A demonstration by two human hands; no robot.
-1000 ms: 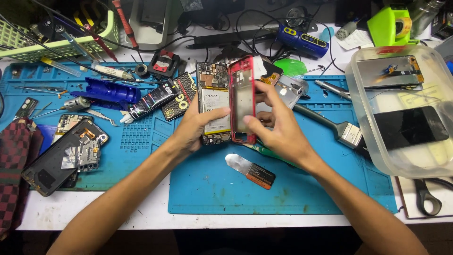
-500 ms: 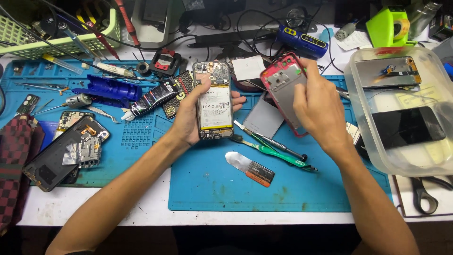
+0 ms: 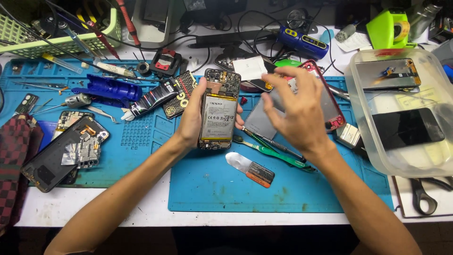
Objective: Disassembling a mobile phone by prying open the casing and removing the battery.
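Opened phone (image 3: 218,111) gripped by left hand (image 3: 192,118); right hand (image 3: 295,111) hovers empty.

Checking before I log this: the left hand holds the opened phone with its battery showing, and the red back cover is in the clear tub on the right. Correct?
Not quite. The head view shows the red back cover lying on the blue mat under the right hand, not in the clear tub. The left hand does hold the opened phone, battery showing.

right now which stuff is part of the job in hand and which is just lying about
In hand:
- opened phone, in left hand
- red back cover, under right hand

Lying about:
- green toothbrush
- metal pry tool
- clear plastic tub
- green basket
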